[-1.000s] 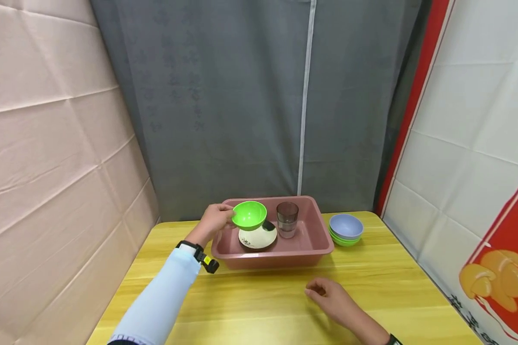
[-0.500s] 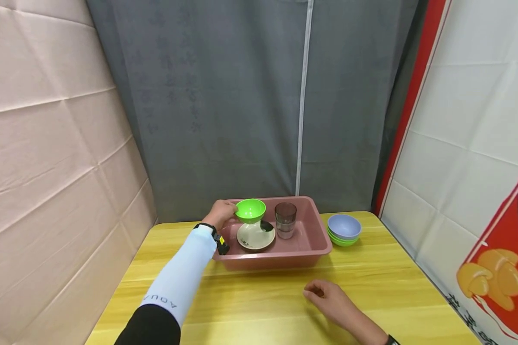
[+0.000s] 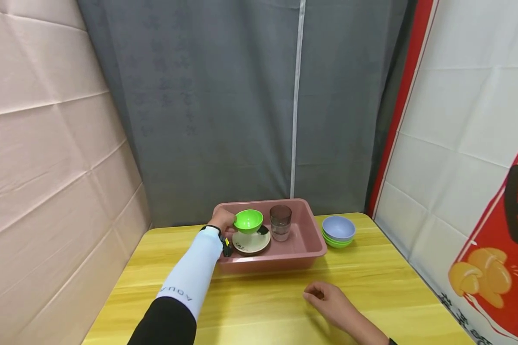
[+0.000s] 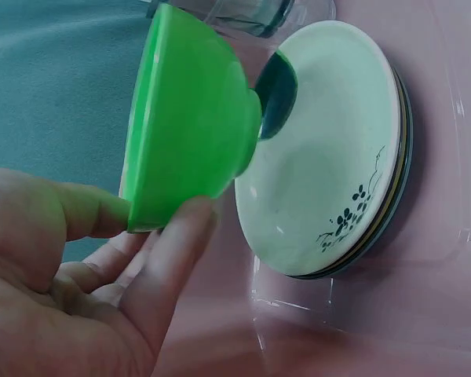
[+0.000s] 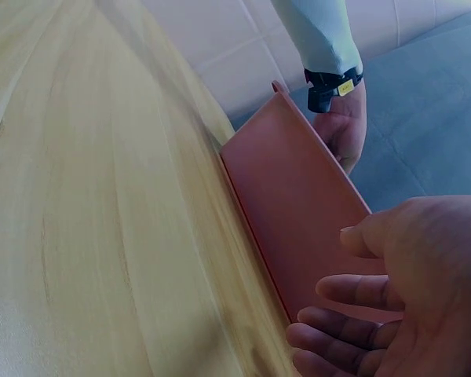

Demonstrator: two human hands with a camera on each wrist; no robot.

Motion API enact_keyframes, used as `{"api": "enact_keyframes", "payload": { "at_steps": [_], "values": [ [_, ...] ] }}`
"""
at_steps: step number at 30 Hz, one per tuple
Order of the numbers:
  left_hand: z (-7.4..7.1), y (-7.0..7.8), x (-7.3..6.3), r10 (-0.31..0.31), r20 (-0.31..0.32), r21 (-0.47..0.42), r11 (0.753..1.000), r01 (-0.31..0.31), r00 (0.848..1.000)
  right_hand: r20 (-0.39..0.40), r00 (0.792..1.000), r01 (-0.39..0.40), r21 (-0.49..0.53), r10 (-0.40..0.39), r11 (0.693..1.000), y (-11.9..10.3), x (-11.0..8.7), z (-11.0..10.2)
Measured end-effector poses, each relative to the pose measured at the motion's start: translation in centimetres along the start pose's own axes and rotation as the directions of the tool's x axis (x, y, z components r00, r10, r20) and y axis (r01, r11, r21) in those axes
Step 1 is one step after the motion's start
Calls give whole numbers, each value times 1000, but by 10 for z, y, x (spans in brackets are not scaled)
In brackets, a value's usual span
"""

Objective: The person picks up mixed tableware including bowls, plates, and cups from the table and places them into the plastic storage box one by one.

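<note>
My left hand pinches the rim of a green bowl, thumb on one side and fingers on the other, as the left wrist view shows. The bowl hangs over a stack of plates lying in a pink basin; the top plate is pale with a dark patch and a small flower print. Beside the plates in the basin stands a clear dark-tinted glass. My right hand hovers over the table in front of the basin, fingers loosely curled, holding nothing.
A blue bowl sits stacked on green bowls to the right of the basin. The wooden table ends at a grey curtain behind. Pale cloth walls stand at left and right.
My left hand has reached farther forward and lowered the green bowl toward the plates inside the basin. My right hand has stayed nearly still. The head view has shifted slightly.
</note>
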State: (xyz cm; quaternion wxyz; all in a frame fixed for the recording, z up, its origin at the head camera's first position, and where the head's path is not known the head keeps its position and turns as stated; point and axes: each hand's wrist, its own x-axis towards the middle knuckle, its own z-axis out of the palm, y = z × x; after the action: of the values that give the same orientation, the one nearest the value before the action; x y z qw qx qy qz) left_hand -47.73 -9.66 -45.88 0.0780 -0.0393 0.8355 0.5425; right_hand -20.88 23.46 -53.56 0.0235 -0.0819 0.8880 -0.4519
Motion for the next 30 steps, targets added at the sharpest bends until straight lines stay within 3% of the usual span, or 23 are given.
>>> {"api": "enact_keyframes", "payload": {
  "at_steps": [7,18,30],
  "values": [
    [2,-6,0,-83,64,47,996,80,994,16,1000,-15,10,15,1000,2,-2,-2],
    [7,-9,2,-99,143,158,984,77,985,-11,1000,2,-3,-2,1000,0,-4,-6],
    [13,-7,8,-124,145,180,979,97,982,3,1000,-19,-4,19,1000,3,-7,-11]
  ]
}}
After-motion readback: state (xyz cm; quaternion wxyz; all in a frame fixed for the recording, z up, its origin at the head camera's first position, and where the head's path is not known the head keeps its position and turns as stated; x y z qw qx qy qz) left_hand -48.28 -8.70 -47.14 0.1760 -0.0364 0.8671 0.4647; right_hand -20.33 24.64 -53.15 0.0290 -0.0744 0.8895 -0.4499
